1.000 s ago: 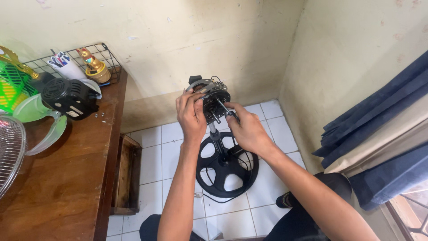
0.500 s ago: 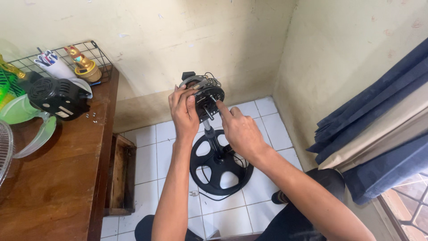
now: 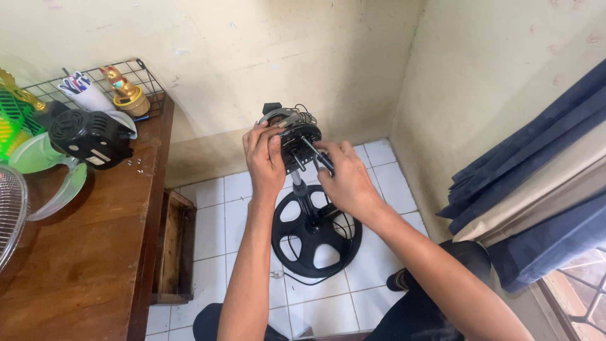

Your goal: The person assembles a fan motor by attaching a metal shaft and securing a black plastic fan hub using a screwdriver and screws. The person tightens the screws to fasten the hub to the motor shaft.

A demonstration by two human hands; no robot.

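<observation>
One view only, the head camera, looking down into a room corner.

At the centre of the frame I had both hands on the bare fan motor (image 3: 295, 136), which sat on its pole above the round black base (image 3: 315, 237) on the white tiled floor. My left hand (image 3: 265, 161) was closed round the motor's left side, fingers curled over the top edge. My right hand (image 3: 346, 180) was pinched shut on a dark-handled screwdriver (image 3: 314, 153), its shaft angled up and left into the motor face.

Progress, as I judged it: the strip-down was well advanced. The black rear motor cover (image 3: 91, 136) lay off on the wooden table (image 3: 82, 252) at the left of the frame, a few small screws (image 3: 131, 163) loose just beside it. The translucent green blade (image 3: 38, 170) lay under that cover, and a wire grille (image 3: 9, 215) showed at the far left edge. The motor was not yet off its pole, and nothing was refitted.

Labels: a small white rectangular sticker on the cover's lower edge, too small to make out. In the upper left, a wire basket (image 3: 148, 79) held a white cup of pens (image 3: 85, 93) and a gold figurine (image 3: 126, 93). No signs on the walls.
</observation>
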